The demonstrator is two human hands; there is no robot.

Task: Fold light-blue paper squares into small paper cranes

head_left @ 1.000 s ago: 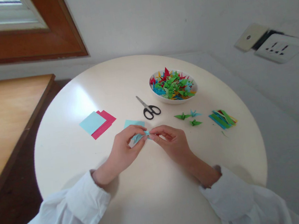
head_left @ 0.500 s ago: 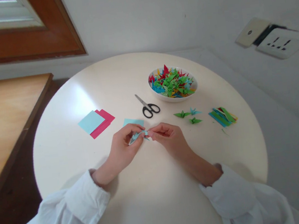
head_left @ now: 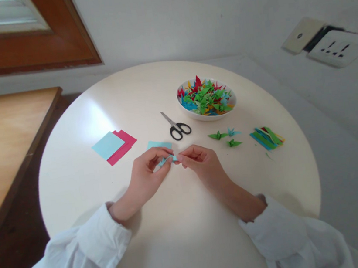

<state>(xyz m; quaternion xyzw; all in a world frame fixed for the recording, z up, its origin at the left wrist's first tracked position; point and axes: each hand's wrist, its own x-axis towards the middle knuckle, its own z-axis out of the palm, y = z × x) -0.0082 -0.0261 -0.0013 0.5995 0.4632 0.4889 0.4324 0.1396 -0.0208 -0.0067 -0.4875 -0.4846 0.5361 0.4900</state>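
Over the middle of a round cream table (head_left: 187, 247), my left hand (head_left: 147, 177) and my right hand (head_left: 201, 162) both pinch a small folded light-blue paper piece (head_left: 169, 159). Their fingertips meet on it, and most of it is hidden between the fingers. A flat light-blue paper sheet (head_left: 159, 145) lies on the table just behind my left hand. Black-handled scissors (head_left: 175, 126) lie shut a little farther back.
A white bowl (head_left: 209, 116) heaped with several coloured folded paper figures stands at the back right. Three small folded figures (head_left: 227, 138) and a pile of coloured paper strips (head_left: 267, 138) lie right of my hands. Light-blue and pink sheets (head_left: 114, 147) lie stacked left. A wooden desk (head_left: 4, 139) stands at the far left.
My fingers have shifted slightly on the blue piece, which now shows less between them. The view has drifted a little. Nothing else on the table has moved.
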